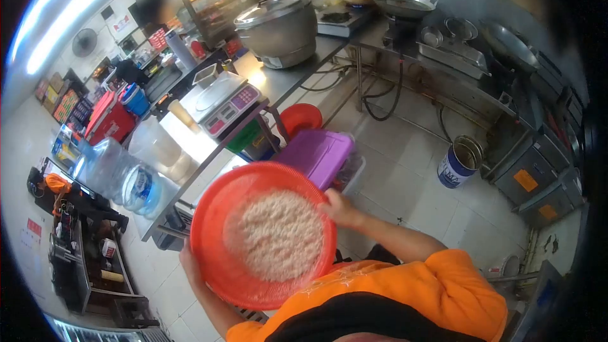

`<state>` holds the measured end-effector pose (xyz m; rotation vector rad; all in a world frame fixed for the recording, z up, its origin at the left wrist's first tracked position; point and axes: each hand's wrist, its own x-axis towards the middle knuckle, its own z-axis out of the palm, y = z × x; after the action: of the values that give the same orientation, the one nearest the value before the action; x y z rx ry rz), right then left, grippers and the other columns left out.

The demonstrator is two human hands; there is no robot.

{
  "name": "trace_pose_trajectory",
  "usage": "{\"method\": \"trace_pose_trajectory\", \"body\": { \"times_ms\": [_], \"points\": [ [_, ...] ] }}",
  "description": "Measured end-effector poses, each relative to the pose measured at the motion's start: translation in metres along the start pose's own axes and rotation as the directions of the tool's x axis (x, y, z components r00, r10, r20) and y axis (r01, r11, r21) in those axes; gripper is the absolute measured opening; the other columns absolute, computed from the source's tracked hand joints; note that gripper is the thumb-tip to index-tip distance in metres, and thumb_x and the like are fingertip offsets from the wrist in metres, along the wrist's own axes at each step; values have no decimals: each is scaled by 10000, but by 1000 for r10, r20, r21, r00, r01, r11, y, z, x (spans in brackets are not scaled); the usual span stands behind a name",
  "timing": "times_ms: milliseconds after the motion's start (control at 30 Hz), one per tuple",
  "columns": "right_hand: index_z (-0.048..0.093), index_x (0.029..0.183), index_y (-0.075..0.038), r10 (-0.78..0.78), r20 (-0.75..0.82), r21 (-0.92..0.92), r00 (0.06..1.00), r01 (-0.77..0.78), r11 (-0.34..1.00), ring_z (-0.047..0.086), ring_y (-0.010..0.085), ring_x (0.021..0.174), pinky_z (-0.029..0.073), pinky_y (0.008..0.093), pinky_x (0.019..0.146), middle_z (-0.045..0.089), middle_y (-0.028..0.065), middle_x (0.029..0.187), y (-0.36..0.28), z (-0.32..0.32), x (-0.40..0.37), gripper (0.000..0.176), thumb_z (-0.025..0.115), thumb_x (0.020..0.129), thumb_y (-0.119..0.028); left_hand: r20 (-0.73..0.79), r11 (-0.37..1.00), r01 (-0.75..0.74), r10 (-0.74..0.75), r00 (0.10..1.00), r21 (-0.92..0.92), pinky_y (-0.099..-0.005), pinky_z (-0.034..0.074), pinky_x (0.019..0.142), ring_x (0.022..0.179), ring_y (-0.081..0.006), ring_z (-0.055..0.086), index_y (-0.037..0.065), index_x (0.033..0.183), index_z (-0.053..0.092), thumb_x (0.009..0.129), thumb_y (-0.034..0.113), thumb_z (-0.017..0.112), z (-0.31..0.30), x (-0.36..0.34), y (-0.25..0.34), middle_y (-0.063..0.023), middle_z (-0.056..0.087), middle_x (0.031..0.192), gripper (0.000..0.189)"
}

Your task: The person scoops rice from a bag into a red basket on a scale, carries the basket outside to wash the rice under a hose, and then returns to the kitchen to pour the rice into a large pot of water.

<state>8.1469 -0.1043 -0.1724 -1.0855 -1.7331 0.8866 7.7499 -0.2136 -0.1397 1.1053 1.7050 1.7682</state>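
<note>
A wide red plastic basin (212, 215) is held in front of my body, tilted toward the camera. Pale grains that look like rice (282, 237) lie spread over its bottom. At the basin's left rim is my left hand (190, 261), gripping it with the fingers mostly hidden behind the edge. My right hand (340, 209) is closed on the opposite rim, near a purple lid (315, 155) on a clear storage box beyond the basin.
Left of me, a steel table (166, 206) carries a water bottle (120, 174), a digital scale (221, 102) and a large lidded pot (277, 31). Woks (402, 5) stand on the stove counter at the back. A paint bucket (460, 161) sits on the tiled floor. Another person (60, 185) is at far left.
</note>
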Motion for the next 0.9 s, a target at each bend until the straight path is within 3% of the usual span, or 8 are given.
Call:
{"method": "trace_pose_trajectory", "body": {
  "times_ms": [33,100,133,167,200,300,567,900],
  "points": [
    [499,994,18,21,-32,-30,999,-22,999,566,200,870,452,340,743,590,144,928,-13,-1,-21,322,543,796,-233,-6,1000,-15,15,1000,7,-292,418,652,712,-132,502,-54,893,595,922,328,368,-8,0,-9,-87,595,816,446],
    [517,986,14,-81,-150,-15,985,80,997,570,338,875,442,397,745,583,214,945,-8,10,-38,347,555,787,-268,130,993,-39,54,990,-115,-292,427,682,737,-151,533,-52,889,582,913,367,376,-29,8,-35,-89,598,821,468],
    [522,974,14,-186,-228,-46,956,180,983,576,332,856,444,391,731,590,205,921,-16,16,-49,334,551,789,-263,130,992,-21,37,991,-121,-292,427,682,737,-151,533,-52,889,582,913,367,376,-35,3,-40,-89,598,821,468],
    [526,961,15,-288,-295,-81,911,277,958,582,325,837,446,386,718,597,196,898,-27,23,-60,322,548,792,-259,134,945,58,-15,991,-322,-294,434,693,743,-162,548,-42,883,574,906,396,374,-38,-7,-43,-90,604,824,482],
    [526,961,15,-281,-275,-85,919,268,960,582,325,837,446,386,718,597,196,898,-33,29,-68,322,548,792,-259,143,851,129,-65,988,-508,-296,441,704,749,-173,564,-31,876,566,899,425,372,-47,-19,-51,-90,609,828,497],
    [533,944,21,-85,-209,-43,974,77,996,587,315,829,448,378,714,601,189,870,-45,42,-77,320,551,789,-258,280,712,262,-95,955,-652,-304,450,732,785,-189,582,-10,928,540,892,453,341,-73,-44,-82,-99,614,884,506],
    [552,861,53,-166,-123,-233,978,134,963,600,323,788,456,381,682,598,229,820,-78,80,-59,373,553,744,-301,203,601,230,-113,973,-765,-343,394,899,974,-224,556,-5,1098,482,896,370,320,-127,-121,-91,-126,580,1048,456],
    [618,728,-2,-223,-105,-261,969,189,947,608,322,726,461,382,643,603,207,735,-95,89,-86,320,569,729,-319,-81,686,-68,12,997,-724,-305,468,736,819,-186,583,-25,1015,541,886,217,431,-151,-181,-90,-98,596,959,295]
  ]
}}
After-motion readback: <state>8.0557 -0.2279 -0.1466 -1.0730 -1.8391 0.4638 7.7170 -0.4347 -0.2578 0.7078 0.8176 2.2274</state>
